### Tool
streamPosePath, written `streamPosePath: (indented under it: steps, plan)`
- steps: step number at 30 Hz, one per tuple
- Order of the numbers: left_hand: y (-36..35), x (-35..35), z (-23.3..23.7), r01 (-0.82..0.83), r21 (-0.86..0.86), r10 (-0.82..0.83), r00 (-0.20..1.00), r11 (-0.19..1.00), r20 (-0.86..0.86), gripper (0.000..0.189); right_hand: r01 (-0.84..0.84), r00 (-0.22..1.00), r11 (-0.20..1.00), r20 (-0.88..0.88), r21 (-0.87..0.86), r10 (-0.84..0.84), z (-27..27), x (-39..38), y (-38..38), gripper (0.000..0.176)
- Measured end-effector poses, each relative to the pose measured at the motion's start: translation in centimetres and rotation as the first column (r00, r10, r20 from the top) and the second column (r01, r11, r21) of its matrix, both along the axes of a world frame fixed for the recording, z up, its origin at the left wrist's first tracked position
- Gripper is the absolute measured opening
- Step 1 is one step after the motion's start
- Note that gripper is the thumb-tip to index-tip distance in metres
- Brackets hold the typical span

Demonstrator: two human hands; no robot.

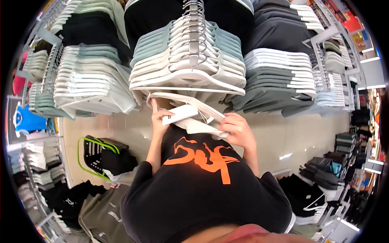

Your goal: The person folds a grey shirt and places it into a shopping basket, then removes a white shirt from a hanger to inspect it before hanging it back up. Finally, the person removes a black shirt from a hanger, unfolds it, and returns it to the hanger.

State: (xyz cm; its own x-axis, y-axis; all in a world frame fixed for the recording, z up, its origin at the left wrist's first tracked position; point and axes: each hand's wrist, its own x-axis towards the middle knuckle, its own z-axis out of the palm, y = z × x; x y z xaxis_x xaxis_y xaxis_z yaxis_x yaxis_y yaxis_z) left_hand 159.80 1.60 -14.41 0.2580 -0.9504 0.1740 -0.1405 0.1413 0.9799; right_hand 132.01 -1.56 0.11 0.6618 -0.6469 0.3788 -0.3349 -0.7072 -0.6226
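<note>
A white garment is held up in front of my chest, just below the front of a rack of hangers. My left hand is closed on its left side, with one finger raised near a thin edge and the others by a white tag. On the right, my right hand pinches the garment's edge. Above them a white hanger hangs at the front of a row of cream and pale green clothes on a metal rail.
More hanging clothes fill racks at the left and right. A black basket with green handles stands on the floor at the left, dark clothes in it. Folded clothes lie at the lower right.
</note>
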Motion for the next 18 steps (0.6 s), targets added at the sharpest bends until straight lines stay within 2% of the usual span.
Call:
streamPosePath:
  steps: [1, 2, 3, 4, 6, 7, 10, 11, 14, 15, 18]
  plan:
    - [-0.1, -1.0, 0.6, -0.033, -0.104, 0.057, 0.972, 0.994, 0.23, 0.017, -0.03, 1.0, 0.999, -0.008, -0.015, 0.03, 0.5, -0.3, -0.7, 0.023]
    - [-0.2, -1.8, 1.1, -0.037, -0.206, 0.127, 0.887, 0.978, 0.444, 0.017, -0.057, 0.998, 0.998, -0.014, -0.029, 0.056, 0.9, -0.6, -1.2, 0.023]
    - [-0.3, -2.5, 1.8, -0.038, -0.14, 0.116, 0.786, 0.989, 0.607, 0.032, -0.089, 0.996, 0.995, -0.026, -0.051, 0.088, 1.3, -1.0, -1.6, 0.022]
    - [-0.3, -3.4, 2.5, -0.075, -0.003, 0.055, 0.707, 0.997, 0.705, 0.038, -0.115, 0.993, 0.992, -0.036, -0.059, 0.113, 1.4, -1.4, -1.9, 0.022]
    - [-0.7, -5.5, 4.3, -0.196, 0.252, -0.111, 0.537, 0.948, 0.836, 0.051, -0.168, 0.985, 0.983, -0.057, -0.078, 0.164, 1.5, -2.2, -2.5, 0.02]
    - [-0.7, -5.9, 3.2, -0.229, 0.296, -0.148, 0.502, 0.927, 0.852, 0.069, -0.185, 0.982, 0.979, -0.065, -0.088, 0.18, 1.5, -2.6, -2.8, 0.02]
    - [-0.2, -7.2, 1.3, -0.412, 0.309, -0.048, 0.534, 0.857, 0.844, 0.075, -0.231, 0.97, 0.968, -0.102, -0.095, 0.221, 1.2, -3.7, -3.2, 0.019]
    - [-0.3, -7.5, 0.3, -0.485, 0.307, -0.059, 0.461, 0.819, 0.886, 0.09, -0.238, 0.966, 0.967, -0.121, -0.091, 0.227, 0.9, -4.0, -3.1, 0.019]
    - [0.2, -9.1, 3.9, -0.494, 0.505, -0.101, 0.637, 0.708, 0.764, 0.101, -0.248, 0.948, 0.968, -0.215, -0.042, 0.233, -0.3, -5.1, -3.2, 0.019]
    - [0.7, -9.6, 4.7, -0.495, 0.422, -0.021, 0.629, 0.759, 0.777, 0.103, -0.249, 0.938, 0.968, -0.254, -0.021, 0.236, -0.8, -5.5, -3.3, 0.019]
    - [2.4, -11.1, 7.3, -0.467, 0.354, 0.079, 0.686, 0.81, 0.723, 0.101, -0.319, 0.868, 0.943, -0.37, 0.094, 0.331, -3.0, -6.6, -3.4, 0.019]
